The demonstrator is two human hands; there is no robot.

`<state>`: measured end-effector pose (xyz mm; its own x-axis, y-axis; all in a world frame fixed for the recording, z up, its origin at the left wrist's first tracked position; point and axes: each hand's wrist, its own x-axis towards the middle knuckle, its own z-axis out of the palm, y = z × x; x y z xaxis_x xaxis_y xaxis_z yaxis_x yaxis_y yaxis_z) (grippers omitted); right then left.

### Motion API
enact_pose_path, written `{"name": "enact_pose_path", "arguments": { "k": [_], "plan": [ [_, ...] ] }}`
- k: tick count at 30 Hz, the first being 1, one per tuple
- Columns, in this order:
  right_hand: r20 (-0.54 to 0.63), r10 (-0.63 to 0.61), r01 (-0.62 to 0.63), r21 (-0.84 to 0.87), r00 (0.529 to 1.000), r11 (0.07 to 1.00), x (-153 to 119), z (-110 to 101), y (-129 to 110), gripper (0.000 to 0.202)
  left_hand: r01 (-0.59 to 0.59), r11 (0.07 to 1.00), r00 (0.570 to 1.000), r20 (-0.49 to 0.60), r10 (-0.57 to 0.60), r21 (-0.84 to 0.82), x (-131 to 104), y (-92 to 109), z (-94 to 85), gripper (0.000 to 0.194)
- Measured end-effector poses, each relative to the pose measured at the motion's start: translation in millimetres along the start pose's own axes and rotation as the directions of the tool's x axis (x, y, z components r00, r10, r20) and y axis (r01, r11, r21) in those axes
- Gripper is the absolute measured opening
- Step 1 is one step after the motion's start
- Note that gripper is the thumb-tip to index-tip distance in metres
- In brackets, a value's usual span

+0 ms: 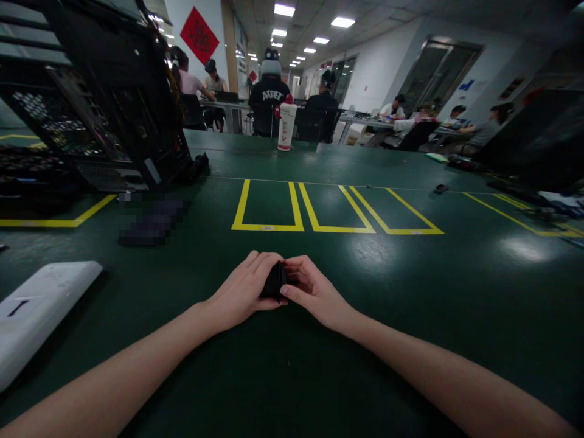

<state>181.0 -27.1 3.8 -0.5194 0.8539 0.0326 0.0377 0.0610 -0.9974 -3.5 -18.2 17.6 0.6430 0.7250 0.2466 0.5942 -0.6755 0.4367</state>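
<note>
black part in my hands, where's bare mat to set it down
Both hands, left hand and right hand, hold the black part. Bare mat lies just ahead, up to the yellow boxes, inside those boxes, and right of the right hand. The left is crowded: white panel, computer case.

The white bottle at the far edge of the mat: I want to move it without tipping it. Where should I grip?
Probably around the straight middle of the bottle, from the near side. It stands upright, its body looks even, and the red cap is narrower. Nothing stands beside it.
</note>
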Motion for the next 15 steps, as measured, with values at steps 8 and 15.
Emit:
{"name": "enact_pose_path", "arguments": {
  "k": [8, 15],
  "plan": [
    [0.010, 0.001, -0.001, 0.075, 1.000, 0.997, -1.4, 0.1, -1.0, 0.020, -0.011, 1.000, 1.000, -0.015, 0.012, 0.006, 0.0, 0.2, 0.6, 0.052],
    [-0.036, 0.027, -0.026, 0.021, 0.999, 0.999, -0.2, 0.9, -4.4, 0.028, -0.014, 1.000, 1.000, -0.017, 0.015, 0.009, -0.6, -0.3, 0.1, 0.051]
  ]
}}
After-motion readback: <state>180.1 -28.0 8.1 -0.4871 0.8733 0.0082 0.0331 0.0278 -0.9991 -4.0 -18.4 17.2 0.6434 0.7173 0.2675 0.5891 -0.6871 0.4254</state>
